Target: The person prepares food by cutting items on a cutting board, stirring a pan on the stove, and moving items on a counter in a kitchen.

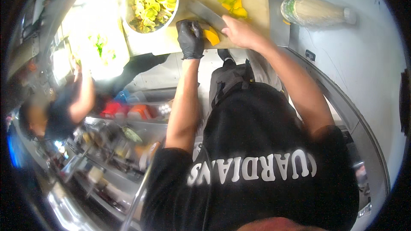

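Observation:
My left hand (190, 38), in a black glove, is closed at the near edge of a pale cutting board (171, 45). A smooth yellow-orange piece of produce (211, 36) lies against its right side; the curled fingers hide how they grip it. My bare right hand (239, 32) is wrapped around the handle of a broad-bladed knife (207, 16). The blade points to the far left, above the board and beyond the yellow-orange piece. Farther back on the board lie more yellow pieces with greenish parts (232, 4).
A round metal bowl (176, 12) of yellow-green cut pieces (152, 6) stands left of my gloved hand. A wrapped pale bundle (319, 10) lies right of the board. At left, another person (64, 111) works by a brightly lit tray with green bits (101, 47). Cluttered shelves (111, 154) stand behind.

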Tool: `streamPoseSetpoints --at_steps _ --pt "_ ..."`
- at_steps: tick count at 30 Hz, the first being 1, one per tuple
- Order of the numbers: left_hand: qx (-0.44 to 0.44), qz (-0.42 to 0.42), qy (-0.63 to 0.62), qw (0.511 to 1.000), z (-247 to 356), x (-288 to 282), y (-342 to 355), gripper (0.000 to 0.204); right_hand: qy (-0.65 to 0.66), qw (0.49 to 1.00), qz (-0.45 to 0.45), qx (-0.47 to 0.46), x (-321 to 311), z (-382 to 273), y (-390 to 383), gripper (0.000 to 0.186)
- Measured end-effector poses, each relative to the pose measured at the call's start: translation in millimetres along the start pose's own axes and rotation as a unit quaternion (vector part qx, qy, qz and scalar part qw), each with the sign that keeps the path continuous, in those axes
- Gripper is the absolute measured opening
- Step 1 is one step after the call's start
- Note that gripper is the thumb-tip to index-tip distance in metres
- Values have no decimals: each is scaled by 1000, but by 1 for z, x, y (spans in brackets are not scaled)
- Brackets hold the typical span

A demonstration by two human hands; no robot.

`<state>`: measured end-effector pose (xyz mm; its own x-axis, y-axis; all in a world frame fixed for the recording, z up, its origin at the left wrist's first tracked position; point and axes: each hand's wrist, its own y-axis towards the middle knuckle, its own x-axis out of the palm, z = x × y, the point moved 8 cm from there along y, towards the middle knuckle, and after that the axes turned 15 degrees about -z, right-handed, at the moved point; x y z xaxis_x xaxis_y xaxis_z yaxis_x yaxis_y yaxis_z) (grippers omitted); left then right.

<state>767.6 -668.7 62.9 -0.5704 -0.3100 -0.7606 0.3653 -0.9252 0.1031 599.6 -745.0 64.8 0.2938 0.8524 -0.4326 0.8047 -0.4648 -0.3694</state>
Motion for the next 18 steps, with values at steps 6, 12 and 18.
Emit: streamPoseSetpoints --at_steps 6,12,18 --pt "-84 26 -61 994 7 8 -6 26 -2 999 17 51 21 -9 -65 23" --pt "-134 89 -59 985 7 19 -15 36 -80 994 11 76 21 -37 -94 25" --pt "-120 108 -82 983 8 21 -17 41 -68 994 90 -8 17 -44 -75 20"
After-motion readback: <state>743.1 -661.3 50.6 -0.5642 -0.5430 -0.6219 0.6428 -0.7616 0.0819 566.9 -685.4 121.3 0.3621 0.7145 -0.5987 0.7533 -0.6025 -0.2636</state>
